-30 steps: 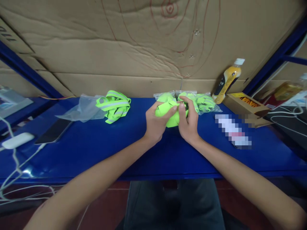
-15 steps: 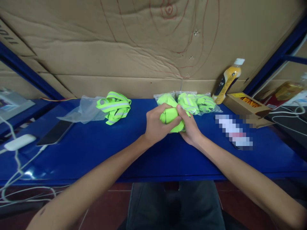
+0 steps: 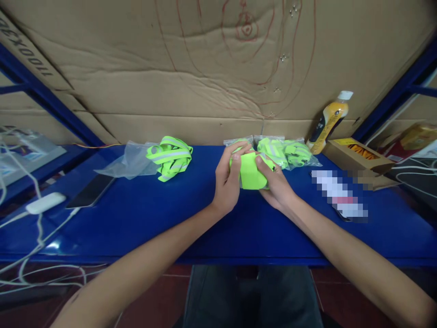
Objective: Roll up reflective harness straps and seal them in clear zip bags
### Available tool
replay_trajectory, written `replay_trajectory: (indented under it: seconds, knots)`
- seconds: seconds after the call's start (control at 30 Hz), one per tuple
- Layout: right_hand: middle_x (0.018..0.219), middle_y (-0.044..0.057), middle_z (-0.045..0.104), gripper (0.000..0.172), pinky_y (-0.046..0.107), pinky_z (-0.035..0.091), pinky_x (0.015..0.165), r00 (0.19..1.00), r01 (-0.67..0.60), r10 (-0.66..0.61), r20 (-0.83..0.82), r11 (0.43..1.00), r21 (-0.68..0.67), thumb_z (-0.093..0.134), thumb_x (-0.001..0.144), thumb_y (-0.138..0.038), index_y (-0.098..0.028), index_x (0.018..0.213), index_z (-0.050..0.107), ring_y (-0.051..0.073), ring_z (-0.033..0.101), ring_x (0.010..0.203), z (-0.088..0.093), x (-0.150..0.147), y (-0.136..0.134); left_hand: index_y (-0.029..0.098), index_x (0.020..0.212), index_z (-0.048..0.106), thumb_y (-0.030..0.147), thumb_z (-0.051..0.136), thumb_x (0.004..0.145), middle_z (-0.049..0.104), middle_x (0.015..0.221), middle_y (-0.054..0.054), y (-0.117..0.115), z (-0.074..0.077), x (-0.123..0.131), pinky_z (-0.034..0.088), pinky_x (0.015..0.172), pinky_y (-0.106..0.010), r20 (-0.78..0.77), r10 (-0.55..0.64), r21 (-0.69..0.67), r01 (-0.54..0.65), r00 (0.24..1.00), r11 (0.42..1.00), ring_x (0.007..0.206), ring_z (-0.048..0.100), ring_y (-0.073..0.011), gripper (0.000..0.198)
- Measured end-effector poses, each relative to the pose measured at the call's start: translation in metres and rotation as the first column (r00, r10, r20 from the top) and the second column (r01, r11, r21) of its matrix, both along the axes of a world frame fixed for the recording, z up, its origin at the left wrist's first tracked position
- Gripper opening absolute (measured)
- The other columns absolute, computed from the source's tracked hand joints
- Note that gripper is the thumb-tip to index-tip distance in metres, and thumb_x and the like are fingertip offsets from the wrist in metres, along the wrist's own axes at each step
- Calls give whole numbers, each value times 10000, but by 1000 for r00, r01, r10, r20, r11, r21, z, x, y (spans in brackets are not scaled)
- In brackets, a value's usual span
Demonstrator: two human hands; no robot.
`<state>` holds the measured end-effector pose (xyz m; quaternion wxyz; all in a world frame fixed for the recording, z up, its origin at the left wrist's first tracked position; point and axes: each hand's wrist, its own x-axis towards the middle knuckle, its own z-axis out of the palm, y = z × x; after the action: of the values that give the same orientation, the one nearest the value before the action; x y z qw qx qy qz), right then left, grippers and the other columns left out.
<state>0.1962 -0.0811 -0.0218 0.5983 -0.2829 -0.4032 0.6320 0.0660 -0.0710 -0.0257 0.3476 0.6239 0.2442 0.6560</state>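
Between both hands is a folded neon-green reflective strap (image 3: 251, 172), held above the blue table. My left hand (image 3: 228, 177) is closed around its left side, thumb pressed on the front. My right hand (image 3: 278, 182) grips the other side, thumb near the top of the bundle. Behind the hands lie clear bags with green straps (image 3: 271, 151) inside, one partly covered by my fingers. Off to the left, a loose heap of the same green strap with grey stripes (image 3: 172, 157) rests against clear plastic bags (image 3: 131, 159).
A juice bottle (image 3: 329, 120) leans at the back right beside an open cardboard box (image 3: 355, 152). A blurred-out flat object (image 3: 339, 196) lies in front. On the left are a dark phone (image 3: 90, 191), a white device (image 3: 45, 203) and cables. Cardboard (image 3: 136, 91) backs the blue table (image 3: 191, 214).
My left hand has opened out from curled fingers to a flatter grip along the strap's side. The bundle now shows a broad flat face. The view has shifted slightly.
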Motion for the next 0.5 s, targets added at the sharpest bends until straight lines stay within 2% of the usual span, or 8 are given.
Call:
replay_trajectory:
  seconds: [0.1, 0.2, 0.33, 0.43, 0.5]
  knots:
    - [1080, 32, 814, 703, 411, 643, 917, 998, -23, 23, -52, 1000, -6, 1027, 567, -555, -283, 1124, 695, 276, 776, 1071, 0, 0, 1, 261, 1379, 620, 501, 477, 1125, 706, 1415, -112, -1, 0, 0, 532, 1121, -428, -4, 21, -6, -21, 1000, 1000, 1303, 680, -255, 378]
    - [977, -24, 803, 737, 382, 641, 885, 999, -27, 25, -41, 999, -41, 1080, 467, -345, -287, 1092, 694, 236, 782, 937, 2, 2, 0, 241, 1261, 685, 471, 471, 1132, 728, 1358, -102, -10, 0, 0, 478, 1183, -433, -74, 99, 81, -93, 992, 992, 1338, 654, -253, 340]
    - [996, -27, 802, 664, 371, 635, 892, 994, -104, 102, -38, 993, -56, 1030, 557, -228, -273, 1134, 704, 213, 778, 899, 3, 10, 1, 251, 1344, 660, 410, 444, 1144, 685, 1432, -105, -20, 1, 0, 455, 1206, -437, -123, 66, 150, -47, 990, 988, 1387, 623, -254, 334]
    - [1020, -18, 802, 714, 366, 638, 877, 994, -106, 104, -36, 993, -55, 1007, 625, -242, -291, 1260, 684, 209, 781, 903, 2, 15, 3, 252, 1445, 585, 427, 501, 1119, 655, 1464, -119, -15, -2, -6, 438, 1222, -461, -194, 58, 222, -14, 979, 975, 1411, 596, -276, 379]
    - [1019, -17, 799, 747, 354, 644, 852, 995, -97, 95, -42, 994, -54, 997, 658, -248, -305, 1324, 663, 201, 781, 888, 1, 17, 3, 255, 1528, 501, 436, 561, 1091, 612, 1516, -136, -7, -6, -12, 427, 1233, -487, -273, 45, 276, 33, 961, 961, 1437, 568, -299, 477]
